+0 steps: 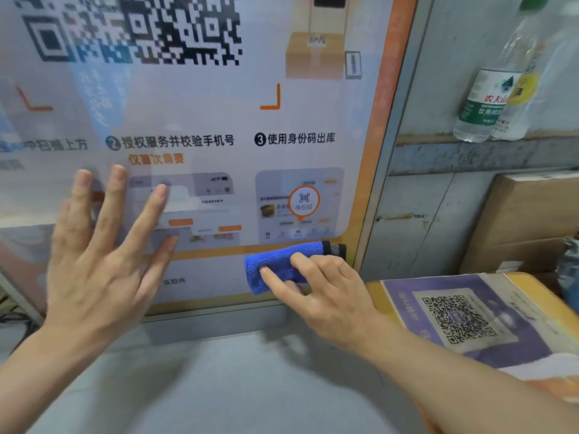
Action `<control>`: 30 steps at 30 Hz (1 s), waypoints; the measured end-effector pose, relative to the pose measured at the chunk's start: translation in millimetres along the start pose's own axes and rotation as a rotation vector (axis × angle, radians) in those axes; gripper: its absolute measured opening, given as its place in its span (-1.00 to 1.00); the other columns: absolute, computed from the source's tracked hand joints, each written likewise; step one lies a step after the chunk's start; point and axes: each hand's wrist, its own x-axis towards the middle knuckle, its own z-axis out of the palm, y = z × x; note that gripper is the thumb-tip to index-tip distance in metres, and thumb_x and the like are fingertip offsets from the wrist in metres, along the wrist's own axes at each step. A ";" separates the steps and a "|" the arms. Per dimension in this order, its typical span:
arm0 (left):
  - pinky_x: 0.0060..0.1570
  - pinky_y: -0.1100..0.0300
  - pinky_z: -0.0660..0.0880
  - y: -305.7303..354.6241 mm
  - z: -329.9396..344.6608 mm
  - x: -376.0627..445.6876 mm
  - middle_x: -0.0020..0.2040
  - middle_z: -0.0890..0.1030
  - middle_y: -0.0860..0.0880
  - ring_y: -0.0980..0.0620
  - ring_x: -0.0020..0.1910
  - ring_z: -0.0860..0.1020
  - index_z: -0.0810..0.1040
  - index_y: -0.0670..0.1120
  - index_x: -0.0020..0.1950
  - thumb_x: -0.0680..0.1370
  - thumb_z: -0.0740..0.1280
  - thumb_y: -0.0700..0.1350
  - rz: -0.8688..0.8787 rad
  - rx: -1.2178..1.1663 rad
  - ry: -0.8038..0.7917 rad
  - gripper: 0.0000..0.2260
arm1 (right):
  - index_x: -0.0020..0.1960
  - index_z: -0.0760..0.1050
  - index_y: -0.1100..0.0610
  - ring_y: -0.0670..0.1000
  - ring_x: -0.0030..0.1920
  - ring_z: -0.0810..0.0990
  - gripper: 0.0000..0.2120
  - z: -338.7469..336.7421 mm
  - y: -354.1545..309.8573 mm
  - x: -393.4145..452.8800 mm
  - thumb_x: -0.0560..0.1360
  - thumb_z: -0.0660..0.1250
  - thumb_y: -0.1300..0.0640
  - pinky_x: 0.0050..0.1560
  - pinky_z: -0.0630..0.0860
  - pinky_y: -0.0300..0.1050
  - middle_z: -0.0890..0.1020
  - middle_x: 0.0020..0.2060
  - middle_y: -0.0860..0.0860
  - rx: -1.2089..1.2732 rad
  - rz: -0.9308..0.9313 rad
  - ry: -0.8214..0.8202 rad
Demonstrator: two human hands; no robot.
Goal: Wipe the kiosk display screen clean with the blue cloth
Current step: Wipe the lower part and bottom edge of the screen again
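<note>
The kiosk display screen (219, 126) fills the upper left, lit, with a large QR code, numbered steps and an orange border. A folded blue cloth (275, 264) lies against the screen's lower right corner. My right hand (329, 292) presses the cloth to the glass with its index and middle fingers laid straight over it; the thumb is mostly hidden. My left hand (100, 255) is spread with straight fingers over the lower left of the screen and holds nothing; whether it touches the glass is unclear.
A grey ledge (219, 371) runs below the screen. To the right, a printed QR-code sheet (463, 317) lies on an orange-edged surface. Cardboard boxes (526, 220) stand behind it. Two clear water bottles (492, 101) lean on a shelf by the wall.
</note>
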 end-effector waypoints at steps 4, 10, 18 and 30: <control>0.53 -0.09 0.02 3.3 2.4 -3.2 0.63 -0.05 -0.07 -0.14 0.60 -0.08 0.15 -0.02 0.60 0.66 0.21 0.01 0.010 0.049 0.011 -0.47 | 0.18 0.67 -0.01 0.08 -0.09 0.39 -0.60 2.0 -0.1 6.6 0.56 0.18 0.31 -0.09 0.44 -0.07 0.38 0.07 0.09 -0.012 -0.023 0.016; 0.53 -0.07 0.00 2.2 3.5 -6.0 0.62 -0.11 -0.02 -0.12 0.59 -0.09 0.13 0.00 0.61 0.66 0.21 0.03 -0.016 0.061 -0.016 -0.47 | 0.35 0.40 0.01 0.10 -0.02 0.38 -0.51 -0.6 10.6 32.7 0.49 0.17 0.36 0.04 0.36 -0.04 0.36 0.10 0.06 -0.078 0.125 0.143; 0.52 -0.06 0.05 -2.8 5.4 -6.0 0.62 -0.07 0.02 -0.08 0.59 -0.07 0.15 0.04 0.60 0.67 0.21 0.06 -0.005 0.074 -0.022 -0.48 | 0.31 0.42 0.02 0.10 -0.04 0.37 -0.56 14.6 -21.4 24.3 0.52 0.06 0.33 0.00 0.34 -0.04 0.36 0.09 0.09 -0.052 0.083 0.095; 0.50 -0.02 0.07 -36.9 -8.2 -14.7 0.63 -0.05 -0.04 0.01 0.60 -0.07 0.13 0.04 0.60 0.67 0.21 0.03 0.022 0.047 -0.015 -0.48 | 0.37 0.43 -0.03 0.11 0.02 0.37 -0.42 9.9 6.9 28.5 0.44 0.23 0.40 0.07 0.37 -0.02 0.37 0.11 0.06 -0.160 0.074 0.140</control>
